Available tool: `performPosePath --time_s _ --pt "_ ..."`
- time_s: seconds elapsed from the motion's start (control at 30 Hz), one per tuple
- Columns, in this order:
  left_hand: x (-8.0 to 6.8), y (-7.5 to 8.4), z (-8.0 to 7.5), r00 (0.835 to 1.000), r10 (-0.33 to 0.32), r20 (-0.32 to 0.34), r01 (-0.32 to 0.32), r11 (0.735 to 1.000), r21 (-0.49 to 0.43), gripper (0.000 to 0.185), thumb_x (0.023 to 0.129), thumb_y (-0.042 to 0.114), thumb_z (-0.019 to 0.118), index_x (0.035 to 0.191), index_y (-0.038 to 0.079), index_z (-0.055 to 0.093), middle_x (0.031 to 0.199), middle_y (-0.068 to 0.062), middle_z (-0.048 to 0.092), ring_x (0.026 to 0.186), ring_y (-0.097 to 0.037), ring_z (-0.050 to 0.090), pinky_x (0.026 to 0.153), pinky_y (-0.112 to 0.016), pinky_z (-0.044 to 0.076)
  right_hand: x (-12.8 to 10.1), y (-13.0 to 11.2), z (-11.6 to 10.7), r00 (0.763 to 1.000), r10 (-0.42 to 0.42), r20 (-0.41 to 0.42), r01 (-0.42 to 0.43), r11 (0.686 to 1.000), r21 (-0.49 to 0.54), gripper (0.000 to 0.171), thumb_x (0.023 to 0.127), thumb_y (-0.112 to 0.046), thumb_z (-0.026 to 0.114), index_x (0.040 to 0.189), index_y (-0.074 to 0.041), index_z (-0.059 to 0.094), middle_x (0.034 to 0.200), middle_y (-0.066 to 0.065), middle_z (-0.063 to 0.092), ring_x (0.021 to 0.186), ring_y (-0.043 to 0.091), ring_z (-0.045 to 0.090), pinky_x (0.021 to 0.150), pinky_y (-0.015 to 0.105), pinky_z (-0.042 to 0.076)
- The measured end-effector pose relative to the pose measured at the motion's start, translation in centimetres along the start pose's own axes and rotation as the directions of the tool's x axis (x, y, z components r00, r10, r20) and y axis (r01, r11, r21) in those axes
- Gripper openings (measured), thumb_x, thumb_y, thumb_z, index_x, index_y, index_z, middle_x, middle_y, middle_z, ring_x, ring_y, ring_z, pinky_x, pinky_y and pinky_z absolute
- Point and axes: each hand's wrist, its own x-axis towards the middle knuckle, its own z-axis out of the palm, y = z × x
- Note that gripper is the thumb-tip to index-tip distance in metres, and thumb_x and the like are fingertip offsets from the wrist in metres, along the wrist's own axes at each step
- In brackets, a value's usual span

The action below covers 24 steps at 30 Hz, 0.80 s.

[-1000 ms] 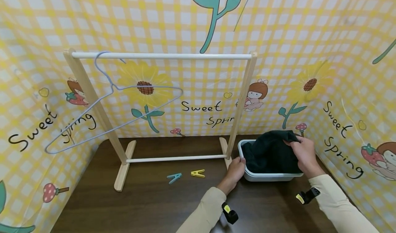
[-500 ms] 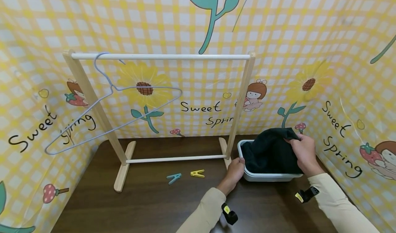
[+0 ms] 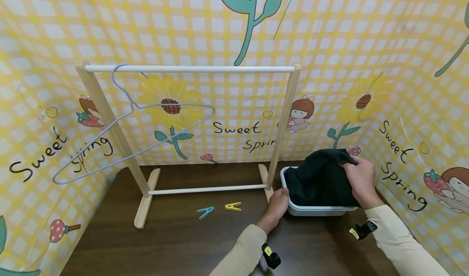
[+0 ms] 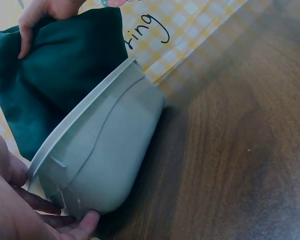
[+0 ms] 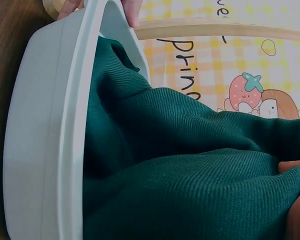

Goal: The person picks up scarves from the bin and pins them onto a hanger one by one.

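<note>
A pale grey-blue plastic basin (image 3: 322, 211) stands on the table right of the rack, with dark green ribbed cloth (image 3: 318, 178) bunched inside and rising above its rim. My left hand (image 3: 277, 207) grips the basin's left end; in the left wrist view the thumb side is at the rim and the fingers (image 4: 87, 225) lie against the outer wall near the bottom. With thumb and fingers, my right hand (image 3: 360, 182) pinches the cloth's upper right part, holding it raised. The cloth's lower part is hidden inside the basin.
A wooden rack (image 3: 283, 133) with a white top rail (image 3: 205, 69) stands left of the basin. A light blue wire hanger (image 3: 165, 104) hangs at the rail's left. Blue (image 3: 205, 212) and yellow (image 3: 233, 207) clothespins lie in front. Yellow checked sheeting (image 3: 329, 31) encloses the back and sides.
My right hand has lifted the pinched cloth slightly, so its top edge bulges a little higher over the basin. My left hand stays on the basin's end.
</note>
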Motion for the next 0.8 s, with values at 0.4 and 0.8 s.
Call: performPosePath --time_s 0.4,0.8 --pt "-0.2 -0.1 -0.2 1.0 0.001 0.005 -0.001 1.0 0.0 0.042 0.11 0.028 0.038 0.123 0.0 0.067 0.118 -0.011 0.07 0.115 -0.021 0.06 0.103 -0.045 0.05 0.1 -1.2 -0.9 0.999 -0.006 -0.049 0.009 0.998 0.059 0.032 0.091 -0.01 0.071 0.119 0.003 0.073 0.104 -0.005 0.068 0.094 0.01 0.051 0.081 0.015 0.041" --pt "-0.2 -0.1 -0.2 1.0 0.008 0.001 -0.008 1.0 -0.002 0.044 0.11 0.028 0.037 0.123 -0.001 0.067 0.118 -0.012 0.069 0.115 -0.023 0.06 0.104 -0.045 0.049 0.1 -2.3 -2.2 0.998 0.005 -0.059 0.004 0.99 0.141 0.019 0.092 -0.009 0.069 0.108 -0.004 0.077 0.083 -0.02 0.061 0.087 0.005 0.051 0.078 0.018 0.043"
